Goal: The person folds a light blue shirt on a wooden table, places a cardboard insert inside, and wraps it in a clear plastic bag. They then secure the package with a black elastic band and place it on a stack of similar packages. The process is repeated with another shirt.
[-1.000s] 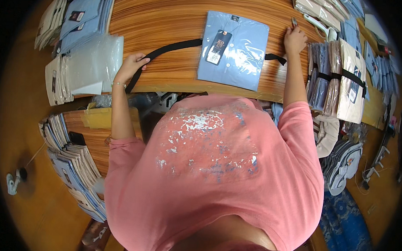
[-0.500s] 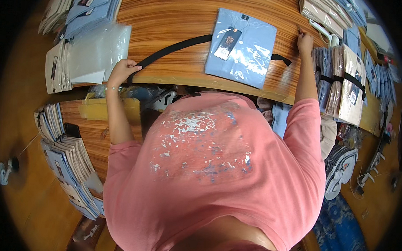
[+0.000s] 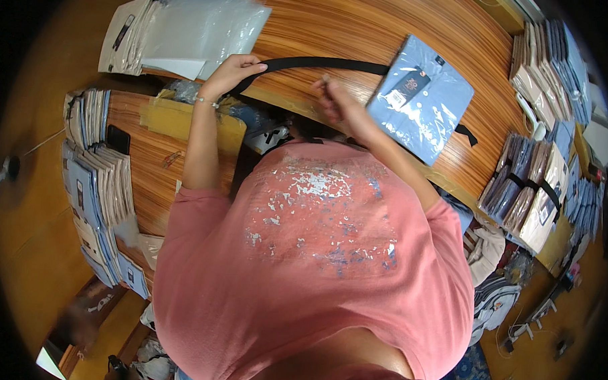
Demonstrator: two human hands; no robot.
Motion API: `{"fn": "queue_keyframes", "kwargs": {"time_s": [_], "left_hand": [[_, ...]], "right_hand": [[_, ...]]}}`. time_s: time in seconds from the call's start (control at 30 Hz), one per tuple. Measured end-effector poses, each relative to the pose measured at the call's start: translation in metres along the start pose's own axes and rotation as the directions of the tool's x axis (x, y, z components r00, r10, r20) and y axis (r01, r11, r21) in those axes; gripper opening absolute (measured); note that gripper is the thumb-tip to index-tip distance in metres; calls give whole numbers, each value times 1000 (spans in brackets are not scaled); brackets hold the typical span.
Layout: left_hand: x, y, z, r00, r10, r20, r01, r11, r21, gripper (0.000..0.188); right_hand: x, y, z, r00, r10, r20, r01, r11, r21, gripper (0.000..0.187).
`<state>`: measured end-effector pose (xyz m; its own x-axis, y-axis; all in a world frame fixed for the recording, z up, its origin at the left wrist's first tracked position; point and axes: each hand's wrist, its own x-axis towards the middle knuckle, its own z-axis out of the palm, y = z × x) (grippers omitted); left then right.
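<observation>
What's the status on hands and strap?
Left hand pinching black strap end. Right hand at strap's middle, grip unclear. Strap runs under blue packaged shirt. Nothing in the way.

Garment packing workshop: stacked bagged shirts [image 3: 96, 183], strapped bundles [image 3: 528, 198].

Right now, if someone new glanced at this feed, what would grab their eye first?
Probably the black strap, stretched across the wooden table and pinched in the left hand, with the right hand beside it. It runs under a bagged light-blue folded shirt to the right. Stacks of packaged shirts crowd the left side.
</observation>
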<state>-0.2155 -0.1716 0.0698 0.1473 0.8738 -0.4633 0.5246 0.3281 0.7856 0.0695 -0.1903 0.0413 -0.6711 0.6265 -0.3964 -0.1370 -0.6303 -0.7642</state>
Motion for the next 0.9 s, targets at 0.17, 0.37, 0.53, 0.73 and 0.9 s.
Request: {"fn": "queue_keyframes", "kwargs": {"time_s": [0.17,0.37,0.53,0.73,0.9], "left_hand": [[-2,-4,5,998,66,-23,-67,995,-68,25],[-2,-23,8,997,81,-10,-81,981,-173,25],[-1,-33,5,994,75,83,-63,988,-142,21],[-1,-30,2,997,34,66,-25,990,-137,20],[-3,-26,-2,998,40,50,-34,993,-111,22]], "right_hand": [[65,38,34,986,125,109,-151,950,272,26],[89,48,35,994,34,104,-83,855,511,24],[102,43,31,997,-59,47,25,849,527,21],[102,35,34,998,-59,5,48,854,519,19],[105,35,32,999,-49,23,30,855,518,21]]}}
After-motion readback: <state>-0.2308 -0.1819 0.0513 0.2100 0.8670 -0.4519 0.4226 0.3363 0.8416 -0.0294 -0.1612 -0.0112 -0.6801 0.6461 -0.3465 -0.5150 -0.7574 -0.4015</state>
